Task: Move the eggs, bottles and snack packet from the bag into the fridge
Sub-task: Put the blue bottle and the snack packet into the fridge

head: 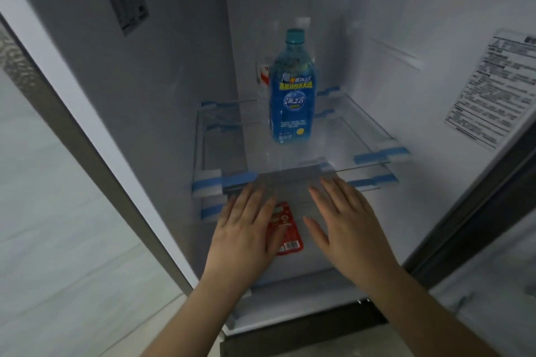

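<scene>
A blue drink bottle (291, 90) with a teal cap stands upright on the glass shelf (348, 136) inside the open fridge. Behind it a clear bottle (263, 72) with a white and red label is partly hidden. A red snack packet (285, 229) lies flat on the lower shelf, below the glass one. My left hand (246, 229) hovers flat over the packet's left side, fingers straight, covering part of it. My right hand (345, 220) is held flat to the packet's right, fingers spread, holding nothing. No eggs or bag are in view.
The fridge walls close in left and right; a printed label (493, 87) is stuck on the right wall. Blue tape (237, 178) and white foam pads sit at the shelf corners. A pale tiled floor (58, 240) lies to the left of the fridge.
</scene>
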`<state>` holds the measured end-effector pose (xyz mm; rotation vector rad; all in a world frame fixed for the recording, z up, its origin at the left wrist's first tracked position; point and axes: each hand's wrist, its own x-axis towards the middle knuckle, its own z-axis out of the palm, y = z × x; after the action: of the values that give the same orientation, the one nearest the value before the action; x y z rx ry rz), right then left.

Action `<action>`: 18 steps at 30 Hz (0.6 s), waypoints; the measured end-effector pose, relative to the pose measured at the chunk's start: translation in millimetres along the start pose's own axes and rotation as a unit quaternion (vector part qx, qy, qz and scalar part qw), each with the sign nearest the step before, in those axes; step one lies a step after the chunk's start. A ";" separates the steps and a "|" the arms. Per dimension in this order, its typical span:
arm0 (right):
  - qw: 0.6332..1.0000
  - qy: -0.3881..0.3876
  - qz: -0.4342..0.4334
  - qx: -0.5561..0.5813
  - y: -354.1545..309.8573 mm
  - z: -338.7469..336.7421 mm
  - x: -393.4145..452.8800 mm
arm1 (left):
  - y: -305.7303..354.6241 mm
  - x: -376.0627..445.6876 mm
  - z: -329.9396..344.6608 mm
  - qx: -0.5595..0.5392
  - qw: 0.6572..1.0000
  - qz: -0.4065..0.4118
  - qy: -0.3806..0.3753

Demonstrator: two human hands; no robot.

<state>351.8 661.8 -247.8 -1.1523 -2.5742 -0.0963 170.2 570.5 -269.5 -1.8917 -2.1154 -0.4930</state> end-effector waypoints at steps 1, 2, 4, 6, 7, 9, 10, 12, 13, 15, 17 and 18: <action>1.000 -0.006 0.003 -0.002 -3.2 1.6 -6.7 | -0.2 -5.2 1.1 -0.002 1.000 0.001 -0.012; 1.000 -0.013 0.006 -0.002 -6.5 3.1 -12.8 | -0.1 -10.5 2.6 -0.004 1.000 0.003 -0.023; 1.000 -0.023 0.013 -0.004 -11.1 7.4 -25.8 | 0.6 -21.9 6.0 -0.004 0.999 0.006 -0.045; 0.999 -0.032 0.016 -0.009 -13.0 11.2 -39.8 | 1.7 -34.2 7.6 0.010 0.998 0.005 -0.063; 0.999 -0.038 0.016 -0.013 -13.0 12.3 -46.9 | 2.2 -40.4 7.5 0.017 0.998 0.006 -0.065; 0.998 -0.049 0.017 -0.020 -11.8 14.0 -60.2 | 3.4 -52.4 6.6 0.030 0.997 0.007 -0.064; 0.998 -0.055 0.018 -0.022 -11.3 14.5 -66.4 | 4.0 -58.0 5.7 0.033 0.997 0.007 -0.063; 0.998 -0.060 0.020 -0.026 -10.8 14.6 -76.8 | 6.6 -67.2 2.8 0.034 0.998 0.003 -0.061; 0.998 -0.058 0.018 -0.030 -10.1 15.3 -81.3 | 8.8 -70.8 2.2 0.036 0.997 0.002 -0.065; 0.998 -0.057 0.013 -0.031 -8.3 16.9 -90.4 | 15.1 -78.7 1.8 0.048 0.996 0.001 -0.074; 0.998 -0.062 0.016 -0.019 -5.4 16.8 -99.5 | 21.7 -86.1 3.0 0.056 0.995 -0.006 -0.080; 0.998 -0.064 0.018 -0.012 -4.0 16.7 -103.6 | 24.6 -89.5 3.5 0.057 0.995 -0.011 -0.085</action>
<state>409.3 588.2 -295.8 -1.2522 -2.6686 -0.0476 205.4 493.3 -307.5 -1.9090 -2.2191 -0.2182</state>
